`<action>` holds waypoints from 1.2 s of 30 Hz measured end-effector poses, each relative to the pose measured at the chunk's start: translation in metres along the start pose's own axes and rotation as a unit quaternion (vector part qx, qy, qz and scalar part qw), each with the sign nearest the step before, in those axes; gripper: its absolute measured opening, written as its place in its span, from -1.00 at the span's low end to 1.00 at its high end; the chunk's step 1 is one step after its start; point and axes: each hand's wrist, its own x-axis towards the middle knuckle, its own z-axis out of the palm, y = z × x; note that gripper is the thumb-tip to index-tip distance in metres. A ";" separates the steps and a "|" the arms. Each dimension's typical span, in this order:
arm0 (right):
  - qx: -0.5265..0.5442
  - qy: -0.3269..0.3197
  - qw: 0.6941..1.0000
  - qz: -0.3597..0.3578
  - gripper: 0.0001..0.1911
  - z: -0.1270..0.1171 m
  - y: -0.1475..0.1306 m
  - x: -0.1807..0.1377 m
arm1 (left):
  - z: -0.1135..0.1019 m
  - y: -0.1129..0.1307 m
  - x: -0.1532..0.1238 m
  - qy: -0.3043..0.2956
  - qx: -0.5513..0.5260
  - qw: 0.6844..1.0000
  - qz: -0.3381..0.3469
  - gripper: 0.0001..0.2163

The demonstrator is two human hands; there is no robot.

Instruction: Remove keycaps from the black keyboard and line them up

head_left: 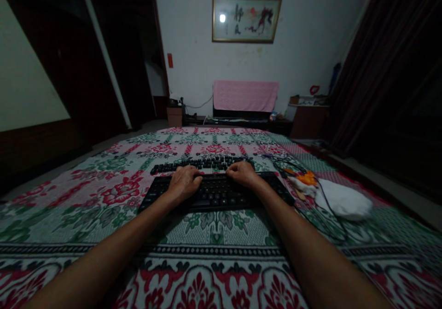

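A black keyboard (214,199) lies flat on the patterned cover in front of me. Its dark surface is hard to make out in the dim light. Just beyond it, loose black keycaps (165,166) are spread in rows. My left hand (184,183) rests on the keyboard's upper left part, thumb apart from the fingers. Over the upper right part, my right hand (242,173) has its fingers and thumb drawn together in a pinch. Whatever may be between those fingertips is too small and dark to name.
Right of the keyboard lie a black cable (326,198), an orange item (307,178) and a white bundle (345,200). The red, green and white cover (214,235) spreads under everything. A pink cloth (246,96) hangs over something by the far wall.
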 end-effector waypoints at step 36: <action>-0.238 -0.037 0.970 -0.042 -0.73 0.001 0.005 0.037 | 0.016 0.007 0.018 -0.035 -0.013 0.999 0.015 -0.72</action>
